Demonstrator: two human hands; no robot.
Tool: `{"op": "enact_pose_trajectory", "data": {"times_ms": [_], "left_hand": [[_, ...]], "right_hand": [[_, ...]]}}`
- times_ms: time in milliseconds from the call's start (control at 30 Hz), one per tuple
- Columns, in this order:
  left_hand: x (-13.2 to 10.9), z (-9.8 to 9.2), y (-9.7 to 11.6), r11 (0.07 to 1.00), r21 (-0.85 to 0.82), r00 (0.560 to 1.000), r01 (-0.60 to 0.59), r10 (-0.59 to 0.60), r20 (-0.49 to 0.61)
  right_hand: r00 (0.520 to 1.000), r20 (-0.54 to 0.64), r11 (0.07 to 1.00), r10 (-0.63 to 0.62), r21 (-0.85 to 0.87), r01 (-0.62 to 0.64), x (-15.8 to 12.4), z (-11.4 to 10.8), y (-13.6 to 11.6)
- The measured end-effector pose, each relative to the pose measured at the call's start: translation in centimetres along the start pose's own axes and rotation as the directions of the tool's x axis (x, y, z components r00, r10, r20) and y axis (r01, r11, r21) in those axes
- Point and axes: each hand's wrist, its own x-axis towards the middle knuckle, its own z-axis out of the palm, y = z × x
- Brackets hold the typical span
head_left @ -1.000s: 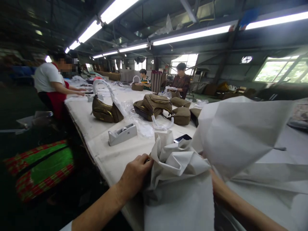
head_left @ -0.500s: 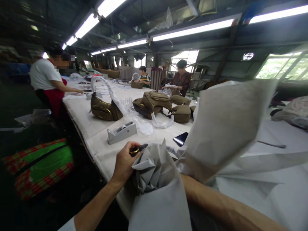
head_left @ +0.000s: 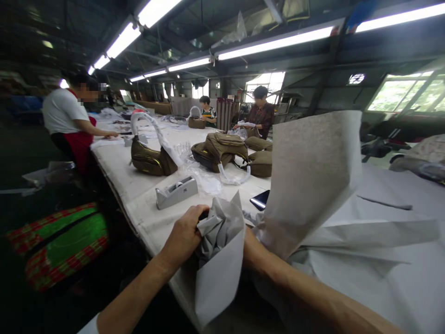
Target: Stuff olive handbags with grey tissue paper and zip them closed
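Observation:
Fingers curled, my left hand grips a small dark edge at the table's front; gold trim showed on it a moment ago. Right against those fingers is a bunch of crumpled grey-white paper, with a loose flap of it hanging toward me. My right hand is behind this paper, its fingers hidden; only the wrist and forearm show. A large stiff paper sheet stands up beyond the right forearm. What lies inside the crumpled paper cannot be made out.
A grey tape dispenser and a phone lie ahead on the white table. Behind them sit an olive-brown handbag with wrapped handle and several more bags. Paper sheets spread at right. Co-workers stand farther along.
The crumpled paper and its flap have drawn in closer between my hands. My left fingers have closed farther over the dark edge. My right forearm and the large sheet have shifted left.

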Motion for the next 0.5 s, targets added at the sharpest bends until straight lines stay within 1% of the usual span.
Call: {"op": "enact_pose_trajectory", "data": {"times_ms": [100,167,200,233,300,333,367,433,500], "left_hand": [[0.4,0.3,0.0,1.0,0.014,1.0,0.015,-0.015,-0.001],[0.4,0.5,0.3,1.0,0.02,1.0,0.022,-0.023,0.019],[0.5,0.6,0.5,1.0,0.018,0.999,0.023,-0.023,0.034],[0.5,0.5,0.7,1.0,0.014,0.999,0.019,-0.02,0.047],[0.7,0.3,1.1,1.0,0.012,0.998,0.002,-0.003,0.068],[0.9,0.2,1.2,1.0,0.018,0.998,-0.004,0.002,0.07],[1.0,0.0,1.3,1.0,0.027,0.998,-0.008,0.006,0.068],[1.3,-0.3,1.2,0.999,0.046,0.998,-0.01,0.008,0.056],[1.5,-0.3,1.1,0.998,0.058,1.0,-0.011,0.01,0.02]], "right_hand": [[0.997,0.015,0.997,-0.077,-0.031,0.077,-3.2,-0.7,-1.6],[0.989,0.024,0.988,-0.147,-0.046,0.148,-4.0,-0.2,-2.7],[0.99,0.012,0.988,-0.142,-0.059,0.143,-3.9,0.3,-3.0],[0.995,-0.003,0.991,-0.101,-0.083,0.1,-3.4,0.8,-3.3],[0.998,-0.011,0.98,0.057,-0.191,-0.058,-1.7,1.6,-3.4],[0.989,0.017,0.951,0.149,-0.275,-0.139,-0.7,1.9,-3.3],[0.973,0.056,0.91,0.226,-0.367,-0.19,0.2,2.1,-3.3],[0.943,0.118,0.83,0.311,-0.517,-0.209,1.8,2.4,-3.3],[0.933,0.135,0.789,0.334,-0.582,-0.198,2.9,2.6,-3.5]]}}
